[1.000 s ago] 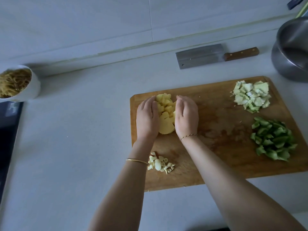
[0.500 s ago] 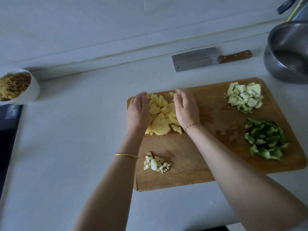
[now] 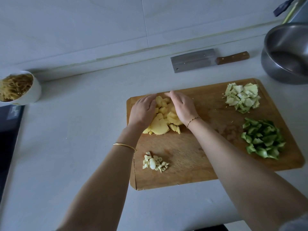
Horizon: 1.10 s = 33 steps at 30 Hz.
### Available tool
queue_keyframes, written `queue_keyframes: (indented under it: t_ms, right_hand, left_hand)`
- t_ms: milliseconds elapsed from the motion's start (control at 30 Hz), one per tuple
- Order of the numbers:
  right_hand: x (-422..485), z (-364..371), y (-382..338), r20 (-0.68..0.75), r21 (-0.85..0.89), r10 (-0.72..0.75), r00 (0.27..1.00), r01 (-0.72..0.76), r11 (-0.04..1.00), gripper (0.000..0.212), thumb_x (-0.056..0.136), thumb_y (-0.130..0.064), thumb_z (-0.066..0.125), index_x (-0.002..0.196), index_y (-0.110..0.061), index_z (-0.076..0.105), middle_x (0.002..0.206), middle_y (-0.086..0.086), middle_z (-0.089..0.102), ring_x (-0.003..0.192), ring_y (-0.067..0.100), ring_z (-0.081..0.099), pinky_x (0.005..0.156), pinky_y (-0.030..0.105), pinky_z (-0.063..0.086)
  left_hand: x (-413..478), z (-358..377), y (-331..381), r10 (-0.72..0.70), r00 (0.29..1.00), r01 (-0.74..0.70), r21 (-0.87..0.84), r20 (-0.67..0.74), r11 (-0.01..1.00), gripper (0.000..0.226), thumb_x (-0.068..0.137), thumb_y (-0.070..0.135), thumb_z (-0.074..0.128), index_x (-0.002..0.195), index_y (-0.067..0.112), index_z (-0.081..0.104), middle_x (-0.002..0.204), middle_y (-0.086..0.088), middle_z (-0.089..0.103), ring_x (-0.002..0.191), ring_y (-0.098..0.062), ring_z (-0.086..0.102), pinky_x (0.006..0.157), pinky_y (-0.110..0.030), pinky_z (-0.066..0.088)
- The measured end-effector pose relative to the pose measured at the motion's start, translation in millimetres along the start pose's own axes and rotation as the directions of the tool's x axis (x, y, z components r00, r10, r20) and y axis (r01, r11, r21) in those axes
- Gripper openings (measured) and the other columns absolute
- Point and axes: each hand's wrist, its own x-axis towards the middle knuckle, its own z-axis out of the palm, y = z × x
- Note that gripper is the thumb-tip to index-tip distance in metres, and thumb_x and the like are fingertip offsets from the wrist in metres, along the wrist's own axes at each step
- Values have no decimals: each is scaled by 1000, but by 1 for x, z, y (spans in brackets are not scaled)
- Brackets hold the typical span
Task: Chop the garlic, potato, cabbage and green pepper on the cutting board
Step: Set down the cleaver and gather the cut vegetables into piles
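1. My left hand (image 3: 143,110) and right hand (image 3: 182,106) cover both flanks of the potato pile (image 3: 160,125); I see only the strip between them and the nearest pieces.
2. The fingertips (image 3: 169,94) at the far edge of the cutting board (image 3: 191,155) are smeared by blur, so I can't tell whether the two hands touch there.
3. My right forearm (image 3: 233,157) hides a stretch of the board's near edge.
4. The metal bowl (image 3: 286,52) runs off the right edge of the frame.
5. The white bowl of noodles (image 3: 31,92) is clipped at the left edge, as is the dark flat panel (image 3: 8,130) below it.
6. In the upper right corner a dark handle-like object (image 3: 283,6) is cut off; possibly a utensil.
7. In the lower right corner there is a grey blur (image 3: 295,222) I can't identify.
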Motion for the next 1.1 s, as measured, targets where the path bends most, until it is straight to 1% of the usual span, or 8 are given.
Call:
queue_keyframes:
  t_ms: [133,267,400,533,733,867,1000,1100]
  right_hand:
    - [-2,-3,2,-88,126,36,996,-25,992,44,104,-30,30,119,-6,65,125,4,63,110,4,52,79,-2,35]
    - [-4,-7,1,-217,156,65,974,-31,987,42,104,-28,32,116,-6,66,123,6,64,115,14,56,82,10,38]
    - [-16,-10,3,-295,152,32,955,14,988,37,103,-25,36,114,-5,66,117,7,66,111,16,59,79,4,40]
    - [-41,-6,5,-438,102,-68,897,124,987,29,98,-19,45,107,-5,69,104,5,69,99,15,64,84,23,51]
    - [-108,19,18,-336,82,-275,901,318,944,32,94,-17,42,107,-2,67,103,6,69,96,15,66,83,24,52]
    - [-135,39,25,-316,179,-177,932,242,954,28,94,-16,46,103,-3,69,99,2,70,95,5,64,83,17,48]
    - [-143,53,24,-296,298,-58,953,150,943,28,95,-17,44,100,-5,69,99,1,70,96,10,64,87,33,52]
    - [-144,55,26,-324,325,-39,945,150,934,36,95,-27,40,100,-5,69,97,0,70,92,12,65,83,38,54]
  left_hand:
    - [-3,-1,-5,-16,1000,17,-45,24,999,41,102,24,33,142,19,43,146,0,44,137,-17,34,108,-27,24]
    - [-4,-5,-6,-29,999,24,-170,-30,985,40,102,20,36,140,13,45,147,-2,43,138,-15,34,107,-21,22]
    - [-11,-8,-8,-55,990,17,-277,-131,961,37,102,17,37,136,9,50,140,-5,50,133,-16,40,107,-22,28]
    - [-34,-10,-8,-101,966,0,-392,-238,920,35,98,19,40,125,8,58,126,-4,59,119,-10,50,100,-21,37]
    - [-126,4,-11,-319,897,38,-666,-306,745,31,97,24,40,112,16,66,114,7,66,111,-4,57,96,-24,43]
    - [-160,22,-10,-318,910,57,-679,-266,732,41,98,34,35,113,17,68,114,10,67,110,-5,59,95,-24,45]
    - [-164,32,-5,-188,933,-14,-556,-306,831,44,96,39,31,112,20,67,111,17,65,108,-5,59,94,-26,46]
    - [-168,45,1,-252,894,-1,-565,-370,825,45,95,38,31,108,16,69,108,15,66,106,-7,59,93,-34,48]
